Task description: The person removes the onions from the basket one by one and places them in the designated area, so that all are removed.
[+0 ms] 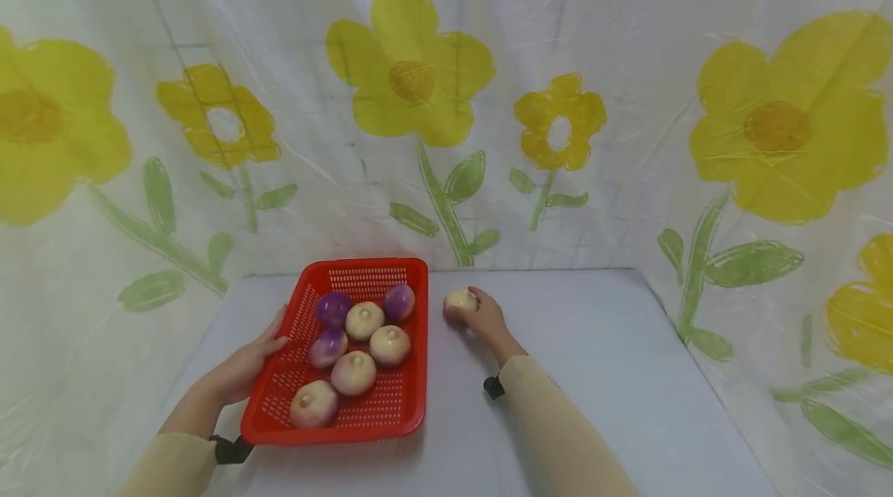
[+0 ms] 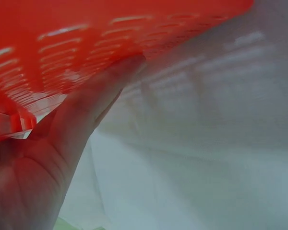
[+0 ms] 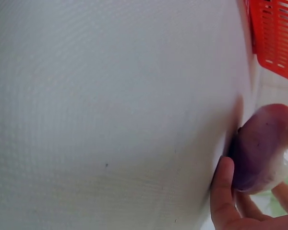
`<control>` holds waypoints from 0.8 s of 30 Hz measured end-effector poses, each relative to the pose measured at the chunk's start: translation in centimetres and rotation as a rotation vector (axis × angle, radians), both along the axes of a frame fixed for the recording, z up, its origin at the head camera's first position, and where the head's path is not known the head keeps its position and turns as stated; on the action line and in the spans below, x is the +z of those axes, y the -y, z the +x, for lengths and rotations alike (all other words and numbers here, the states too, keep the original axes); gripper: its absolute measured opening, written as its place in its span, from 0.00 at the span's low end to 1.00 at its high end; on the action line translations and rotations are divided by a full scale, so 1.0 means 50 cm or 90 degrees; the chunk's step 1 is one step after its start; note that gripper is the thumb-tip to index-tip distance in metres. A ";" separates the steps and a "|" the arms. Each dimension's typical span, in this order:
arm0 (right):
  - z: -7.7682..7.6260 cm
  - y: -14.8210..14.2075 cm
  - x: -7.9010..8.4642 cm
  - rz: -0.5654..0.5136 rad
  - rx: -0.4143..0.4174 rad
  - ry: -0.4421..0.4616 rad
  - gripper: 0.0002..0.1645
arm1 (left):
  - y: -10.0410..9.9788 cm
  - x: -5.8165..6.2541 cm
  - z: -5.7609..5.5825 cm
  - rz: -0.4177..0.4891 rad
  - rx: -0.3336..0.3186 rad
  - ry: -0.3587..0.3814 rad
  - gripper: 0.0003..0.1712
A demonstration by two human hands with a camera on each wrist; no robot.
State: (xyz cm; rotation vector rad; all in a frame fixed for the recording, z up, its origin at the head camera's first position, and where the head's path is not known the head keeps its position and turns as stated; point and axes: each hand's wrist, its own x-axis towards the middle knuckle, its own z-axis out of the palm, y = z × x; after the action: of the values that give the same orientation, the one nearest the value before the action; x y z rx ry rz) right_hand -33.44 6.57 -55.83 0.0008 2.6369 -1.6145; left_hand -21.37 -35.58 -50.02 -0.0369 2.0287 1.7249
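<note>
A red plastic basket [image 1: 414,404] with slotted walls holds several purple-and-white turnips [image 1: 353,373], some with the pale stem end up and some showing purple. My left hand [image 1: 240,369] grips its left side, with the thumb at the rim. In the left wrist view, part of that hand [image 2: 62,139] stretches along the outside of the slotted wall. To the right of the basket, my right hand [image 1: 488,321] holds another turnip [image 1: 456,301] at the tabletop. The right wrist view shows the purple side of this turnip [image 3: 261,148], with fingers around it.
The basket stands on a white-covered table [image 1: 593,357]. Behind the table hangs a pale curtain [image 1: 628,39] printed with yellow flowers. Part of the red basket also shows at the upper right of the right wrist view.
</note>
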 end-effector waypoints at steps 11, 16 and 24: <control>-0.007 -0.007 -0.010 0.045 0.002 -0.017 0.46 | -0.004 0.002 0.000 -0.006 0.008 -0.006 0.35; -0.005 -0.007 -0.006 0.028 0.000 -0.006 0.45 | -0.002 0.004 -0.002 0.005 -0.002 -0.013 0.35; 0.003 -0.006 0.016 -0.004 -0.045 -0.047 0.44 | -0.006 0.005 0.001 0.005 0.006 -0.005 0.35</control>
State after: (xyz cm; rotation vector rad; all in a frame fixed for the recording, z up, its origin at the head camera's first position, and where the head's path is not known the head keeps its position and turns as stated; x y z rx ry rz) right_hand -33.28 6.88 -55.05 0.0363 2.7157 -1.6761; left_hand -21.31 -35.27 -49.77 -0.0365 2.0303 1.7413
